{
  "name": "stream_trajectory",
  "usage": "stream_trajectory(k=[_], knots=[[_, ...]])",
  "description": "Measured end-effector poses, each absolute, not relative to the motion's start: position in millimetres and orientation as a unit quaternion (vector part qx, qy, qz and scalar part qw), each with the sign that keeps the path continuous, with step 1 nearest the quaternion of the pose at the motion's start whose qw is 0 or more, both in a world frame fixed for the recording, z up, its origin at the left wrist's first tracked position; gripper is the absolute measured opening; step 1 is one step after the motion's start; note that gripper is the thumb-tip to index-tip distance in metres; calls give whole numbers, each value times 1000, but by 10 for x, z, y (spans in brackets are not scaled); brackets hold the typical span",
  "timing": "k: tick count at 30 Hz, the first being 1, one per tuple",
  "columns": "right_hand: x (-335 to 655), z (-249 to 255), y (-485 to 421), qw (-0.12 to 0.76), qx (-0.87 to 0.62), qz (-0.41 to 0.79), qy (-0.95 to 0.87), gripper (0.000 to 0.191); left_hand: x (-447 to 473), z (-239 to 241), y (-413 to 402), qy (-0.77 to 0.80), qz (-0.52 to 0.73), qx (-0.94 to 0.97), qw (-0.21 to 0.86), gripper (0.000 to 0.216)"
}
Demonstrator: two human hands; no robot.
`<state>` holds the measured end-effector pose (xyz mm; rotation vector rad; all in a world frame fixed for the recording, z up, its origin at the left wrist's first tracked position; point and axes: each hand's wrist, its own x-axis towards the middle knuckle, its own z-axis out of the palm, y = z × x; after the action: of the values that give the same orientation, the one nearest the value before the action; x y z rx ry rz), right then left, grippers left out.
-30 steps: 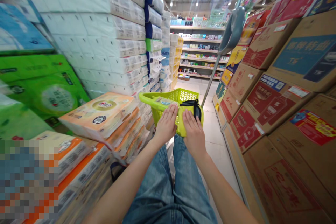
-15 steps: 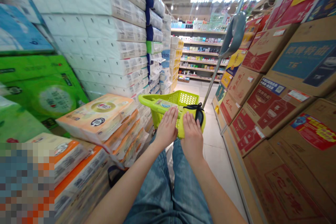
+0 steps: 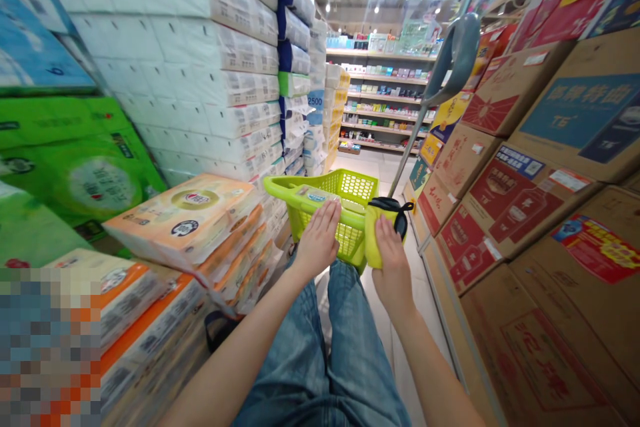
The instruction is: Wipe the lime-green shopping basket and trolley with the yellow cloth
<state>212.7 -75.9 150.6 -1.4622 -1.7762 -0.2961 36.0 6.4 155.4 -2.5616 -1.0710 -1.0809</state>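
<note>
A lime-green plastic shopping basket [image 3: 353, 181] with lattice sides stands just ahead of my knees. My left hand [image 3: 323, 233] is closed over its near rim, fingers together, beside a label on the rim. In my right hand [image 3: 395, 265] is a small yellow pouch [image 3: 373, 233] with a black top and a black cord; the fingers press on its near face. The pouch is at the basket's right corner, partly in front of it. I cannot tell whether the two touch.
Paper-tissue packs [image 3: 185, 210] are stacked close on my left, with tall white packs [image 3: 240, 47] behind. Cardboard cartons [image 3: 525, 193] line the right side. A slanted metal pole with a grey loop handle [image 3: 453, 63] rises right of the basket. Stocked shelves [image 3: 380, 103] stand at the aisle's far end.
My right hand has moved right with the yellow pouch, away from my left hand. The pouch has turned somewhat. My left hand stays on the basket rim.
</note>
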Motion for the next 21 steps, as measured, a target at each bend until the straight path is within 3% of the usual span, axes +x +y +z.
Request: stream_trajectory(k=[3, 14, 21], knots=[[2174, 1509, -717, 422, -603, -123, -666, 87, 363, 1567, 55, -359, -360, -858, 74, 89], [1507, 1778, -425, 298, -603, -169, -721, 70, 325, 1547, 85, -356, -356, -861, 67, 86], [1857, 1553, -725, 343, -562, -142, -739, 84, 341, 1551, 68, -360, -356, -859, 76, 88]])
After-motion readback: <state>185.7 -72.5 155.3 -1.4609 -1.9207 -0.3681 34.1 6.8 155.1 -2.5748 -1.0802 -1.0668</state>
